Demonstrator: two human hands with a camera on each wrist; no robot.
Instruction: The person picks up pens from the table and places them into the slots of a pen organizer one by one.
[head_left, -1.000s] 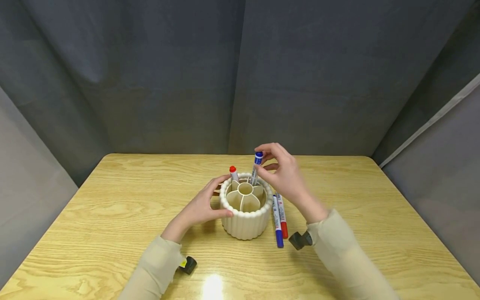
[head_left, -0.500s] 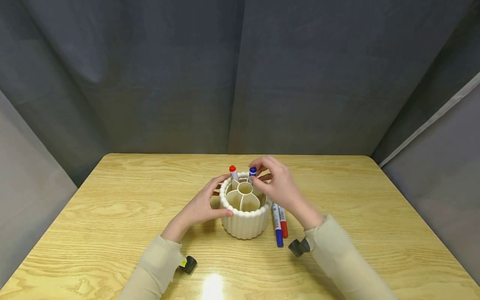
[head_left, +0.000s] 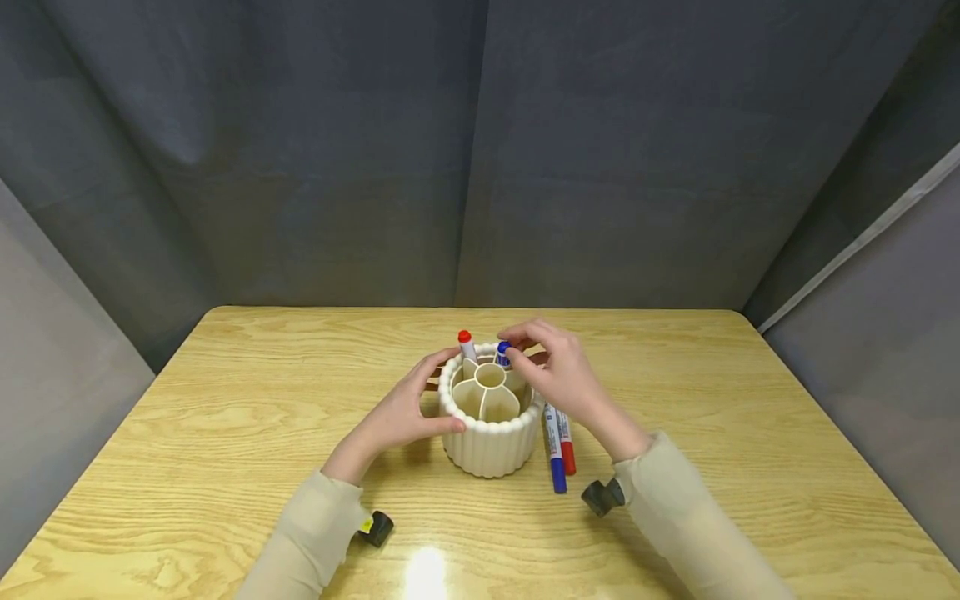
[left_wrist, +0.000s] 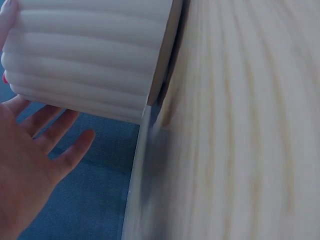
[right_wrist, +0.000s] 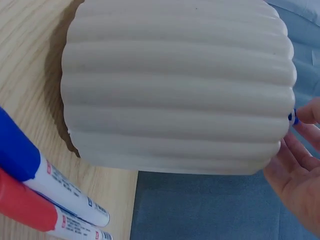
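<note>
Two markers now stand in my ribbed holder [head_left: 491, 442], since my right hand [head_left: 558, 379], apparently still pinching the blue marker [head_left: 503, 353], has lowered it in while my left hand [head_left: 401, 412] rests flat-fingered against the side.

A wooden table [head_left: 225, 400] stood before grey fabric backdrop panels [head_left: 337, 150]; a red-capped marker [head_left: 466, 343] stood in a rear compartment.

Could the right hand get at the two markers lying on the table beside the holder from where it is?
Probably yes: the right hand is just above the two markers, and nothing covers them.
</note>
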